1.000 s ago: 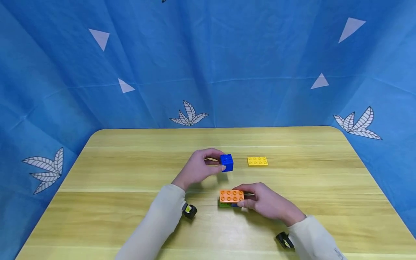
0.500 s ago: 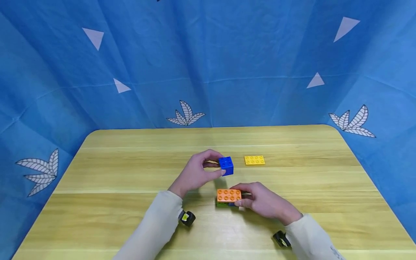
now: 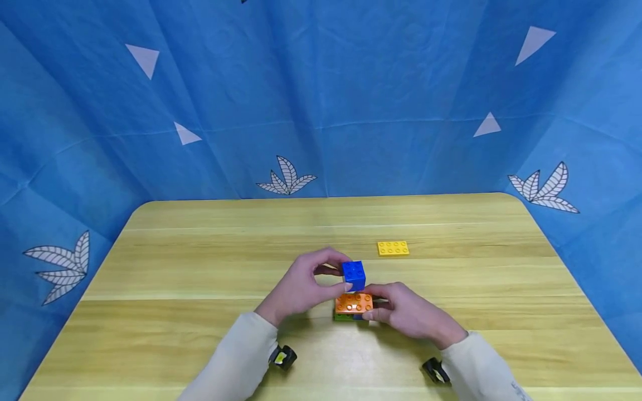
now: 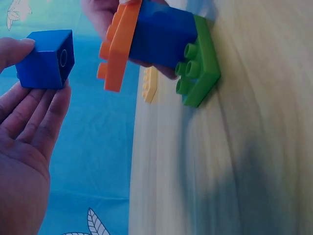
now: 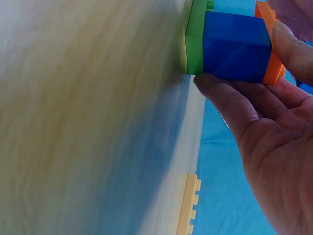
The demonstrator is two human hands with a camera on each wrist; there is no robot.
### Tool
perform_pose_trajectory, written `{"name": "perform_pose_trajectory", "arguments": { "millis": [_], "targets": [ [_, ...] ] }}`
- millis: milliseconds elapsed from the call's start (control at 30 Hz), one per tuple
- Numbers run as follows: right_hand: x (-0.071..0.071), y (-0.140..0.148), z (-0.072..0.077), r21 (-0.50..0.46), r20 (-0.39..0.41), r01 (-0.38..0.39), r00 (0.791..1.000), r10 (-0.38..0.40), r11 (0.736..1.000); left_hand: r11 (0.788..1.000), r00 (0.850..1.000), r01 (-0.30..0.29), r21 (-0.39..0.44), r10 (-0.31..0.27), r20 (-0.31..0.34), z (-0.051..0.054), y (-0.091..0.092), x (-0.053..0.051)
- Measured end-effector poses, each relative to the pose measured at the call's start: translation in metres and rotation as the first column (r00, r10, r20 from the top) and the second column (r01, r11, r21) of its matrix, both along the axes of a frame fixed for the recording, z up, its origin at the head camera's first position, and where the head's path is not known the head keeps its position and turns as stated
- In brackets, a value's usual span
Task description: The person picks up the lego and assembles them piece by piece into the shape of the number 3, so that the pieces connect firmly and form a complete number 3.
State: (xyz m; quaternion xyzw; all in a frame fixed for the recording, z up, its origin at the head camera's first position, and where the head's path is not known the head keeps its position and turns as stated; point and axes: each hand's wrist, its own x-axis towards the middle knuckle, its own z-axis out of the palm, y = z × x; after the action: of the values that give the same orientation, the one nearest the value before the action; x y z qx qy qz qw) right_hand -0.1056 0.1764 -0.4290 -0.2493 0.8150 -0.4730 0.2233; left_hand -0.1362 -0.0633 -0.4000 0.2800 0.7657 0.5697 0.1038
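Observation:
My left hand point(image 3: 304, 284) pinches a blue toy brick point(image 3: 354, 275) between thumb and fingers. In the left wrist view that blue brick point(image 4: 45, 59) is in the air, apart from the stack beside it. My right hand point(image 3: 408, 312) grips a stack at its right side. On top of this stack lies a flat orange brick point(image 3: 353, 303) with studs up. Below it sits another blue brick point(image 5: 236, 46), on the right end of a flat green brick point(image 4: 203, 68). The green brick's left studs are bare, under the overhanging orange one.
A flat yellow brick point(image 3: 393, 248) lies on the wooden table point(image 3: 225, 239), behind the stack and slightly right. A blue patterned curtain point(image 3: 351, 83) hangs along the table's back edge and sides. Each sleeve has a black camera strapped at the wrist.
My left hand has brought its blue brick toward me and slightly right, from beside the yellow brick to just above the orange brick's back edge. My right hand keeps its hold on the stack.

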Motion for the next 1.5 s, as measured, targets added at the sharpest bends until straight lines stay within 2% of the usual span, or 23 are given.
{"name": "perform_pose_trajectory", "arguments": {
  "millis": [233, 433, 700, 967, 1300, 1500],
  "targets": [
    [0.0, 0.002, -0.003, -0.064, 0.035, -0.006, 0.999, 0.008, 0.998, 0.998, 1.0, 0.028, 0.055, -0.028, -0.002, -0.005, 0.007, 0.005],
    [0.0, 0.002, -0.005, -0.078, 0.051, 0.001, 0.999, 0.003, 0.997, 0.999, 0.999, 0.032, 0.042, -0.032, 0.017, -0.011, 0.01, 0.011],
    [-0.003, -0.001, -0.003, -0.066, 0.052, -0.02, 0.998, 0.023, 0.998, 0.999, 0.997, 0.04, 0.014, -0.039, -0.059, -0.018, 0.006, 0.014],
    [-0.004, 0.002, -0.002, -0.079, 0.061, -0.008, 0.998, 0.013, 0.997, 0.997, 0.997, 0.078, 0.018, -0.078, -0.025, -0.02, 0.012, 0.014],
    [-0.003, 0.003, -0.003, -0.07, 0.067, 0.002, 0.998, 0.002, 0.998, 0.996, 0.996, 0.086, -0.002, -0.086, -0.008, -0.023, 0.019, 0.016],
    [-0.003, 0.003, -0.004, -0.068, 0.067, -0.004, 0.998, 0.008, 0.998, 0.996, 0.996, 0.091, -0.001, -0.091, -0.006, -0.026, 0.016, 0.016]
  ]
}}
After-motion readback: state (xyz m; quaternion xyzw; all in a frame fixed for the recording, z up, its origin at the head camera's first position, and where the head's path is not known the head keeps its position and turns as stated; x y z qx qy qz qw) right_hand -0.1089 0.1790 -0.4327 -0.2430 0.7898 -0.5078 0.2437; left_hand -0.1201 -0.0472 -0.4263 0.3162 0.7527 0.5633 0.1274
